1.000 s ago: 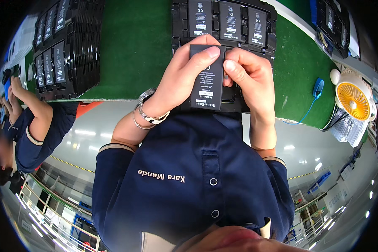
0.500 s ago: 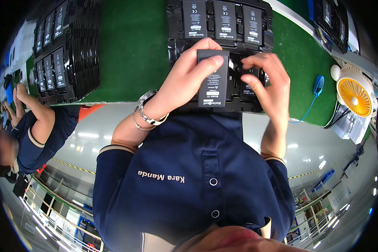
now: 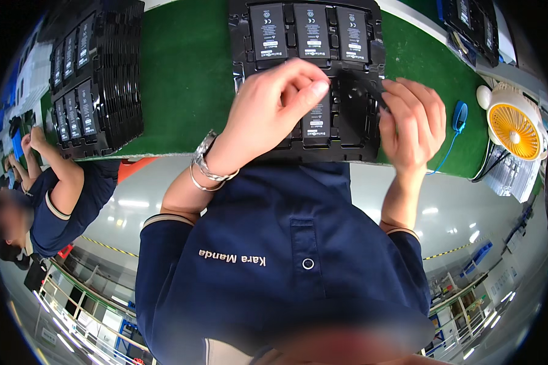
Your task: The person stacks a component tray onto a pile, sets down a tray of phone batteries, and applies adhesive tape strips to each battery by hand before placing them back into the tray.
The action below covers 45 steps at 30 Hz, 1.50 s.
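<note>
A black plastic tray [image 3: 374, 143] lies in front of me, with several flat black phone batteries [image 3: 311, 33] in its far row. My left hand [image 3: 274, 112] is over the near row, thumb and fingertips curled together with nothing visible between them. Beneath its fingertips a battery [image 3: 316, 125] lies in the middle slot, its upper part covered. The near right slot [image 3: 356, 121] holds no battery. At the tray's right edge my right hand [image 3: 414, 121] grips a dark, tilted, motion-blurred flat piece [image 3: 364, 86] that looks like a battery. The near left slot is hidden by my left hand.
A tall stack of black trays [image 3: 122, 79] with batteries on top stands at left on the green mat [image 3: 182, 73]. To the right are a blue strap with a cord [image 3: 460, 115] and a yellow-and-white fan [image 3: 513, 132]. Another person [image 3: 58, 194] works at far left.
The battery from my left hand now lies in the middle slot. My right hand has moved right and closed on a dark flat piece; the near right slot has been emptied.
</note>
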### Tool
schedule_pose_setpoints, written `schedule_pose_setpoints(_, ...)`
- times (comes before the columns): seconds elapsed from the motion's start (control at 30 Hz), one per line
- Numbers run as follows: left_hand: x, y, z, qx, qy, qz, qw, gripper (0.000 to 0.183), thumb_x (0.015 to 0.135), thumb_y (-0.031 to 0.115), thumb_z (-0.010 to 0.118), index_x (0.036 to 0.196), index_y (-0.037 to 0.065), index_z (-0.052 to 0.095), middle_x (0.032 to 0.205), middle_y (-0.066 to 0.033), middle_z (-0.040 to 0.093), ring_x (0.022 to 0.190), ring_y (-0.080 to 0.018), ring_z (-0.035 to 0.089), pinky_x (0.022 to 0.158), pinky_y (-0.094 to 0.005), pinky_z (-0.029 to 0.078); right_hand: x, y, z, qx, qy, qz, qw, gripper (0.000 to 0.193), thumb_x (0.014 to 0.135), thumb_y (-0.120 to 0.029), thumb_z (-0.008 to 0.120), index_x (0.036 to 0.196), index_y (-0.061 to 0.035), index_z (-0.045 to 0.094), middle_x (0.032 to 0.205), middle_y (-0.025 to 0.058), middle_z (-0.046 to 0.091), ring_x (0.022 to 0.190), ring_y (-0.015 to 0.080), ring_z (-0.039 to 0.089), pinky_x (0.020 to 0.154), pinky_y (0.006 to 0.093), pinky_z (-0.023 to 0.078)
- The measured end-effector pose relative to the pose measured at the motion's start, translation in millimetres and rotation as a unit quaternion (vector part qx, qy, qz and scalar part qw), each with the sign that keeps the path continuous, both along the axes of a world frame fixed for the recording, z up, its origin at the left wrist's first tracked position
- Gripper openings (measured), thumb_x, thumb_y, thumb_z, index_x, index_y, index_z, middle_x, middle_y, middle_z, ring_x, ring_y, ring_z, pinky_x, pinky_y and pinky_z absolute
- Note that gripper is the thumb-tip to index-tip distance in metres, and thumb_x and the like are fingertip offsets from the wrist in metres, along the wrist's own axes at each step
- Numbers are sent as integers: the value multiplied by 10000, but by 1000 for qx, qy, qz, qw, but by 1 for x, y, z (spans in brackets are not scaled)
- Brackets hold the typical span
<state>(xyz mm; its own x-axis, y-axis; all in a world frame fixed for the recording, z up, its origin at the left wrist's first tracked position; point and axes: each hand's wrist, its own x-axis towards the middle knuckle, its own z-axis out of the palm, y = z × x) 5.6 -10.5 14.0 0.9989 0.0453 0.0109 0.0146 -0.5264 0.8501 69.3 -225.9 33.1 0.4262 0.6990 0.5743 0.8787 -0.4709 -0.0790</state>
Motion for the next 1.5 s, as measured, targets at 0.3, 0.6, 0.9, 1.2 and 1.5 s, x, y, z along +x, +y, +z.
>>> schedule_pose_setpoints(0.3, -4, 15, -2, -568, 124, 87, 809, 197, 887, 208, 619, 911, 13, 617, 811, -16, 623, 715, -66, 585, 652, -215, 471, -41, 57, -6, 138, 151, 76, 976, 257, 799, -193, 660, 1012, -51, 678, 1027, 106, 618, 914, 256, 597, 781, 373, 487)
schedule_pose_setpoints(0.6, -7, 14, -5, -504, 62, 133, 851, 185, 829, 120, 674, 925, -25, 610, 800, -45, 661, 700, -74, 620, 626, -207, 486, -47, 70, -13, 198, 339, 10, 920, 271, 769, -8, 650, 1036, 31, 623, 963, 164, 621, 827, 308, 600, 732, 364, 482)
schedule_pose_setpoints(0.9, -8, 8, -3, -430, 12, 108, 896, 129, 831, 115, 658, 800, 14, 584, 698, 9, 611, 641, -31, 536, 571, -198, 427, -49, 75, -8, 147, 191, -13, 970, 229, 692, 22, 669, 920, 33, 642, 854, 139, 632, 731, 274, 610, 651, 341, 489)
schedule_pose_setpoints(1.2, -9, 12, 2, -398, 29, 90, 912, 132, 825, 125, 631, 797, 11, 572, 698, 16, 569, 642, -38, 513, 585, -203, 412, -32, 66, -10, 233, 479, 6, 846, 107, 875, -70, 598, 923, 15, 642, 817, 107, 641, 734, 191, 620, 660, 287, 484)
schedule_pose_setpoints(1.5, -12, 10, 0, -378, 34, 69, 923, 129, 814, 133, 610, 801, 11, 572, 730, 5, 566, 664, -50, 523, 612, -204, 411, -35, 68, -14, 276, 657, 17, 701, 149, 927, -115, 586, 827, -4, 575, 717, -30, 548, 662, 17, 468, 583, 180, 378)
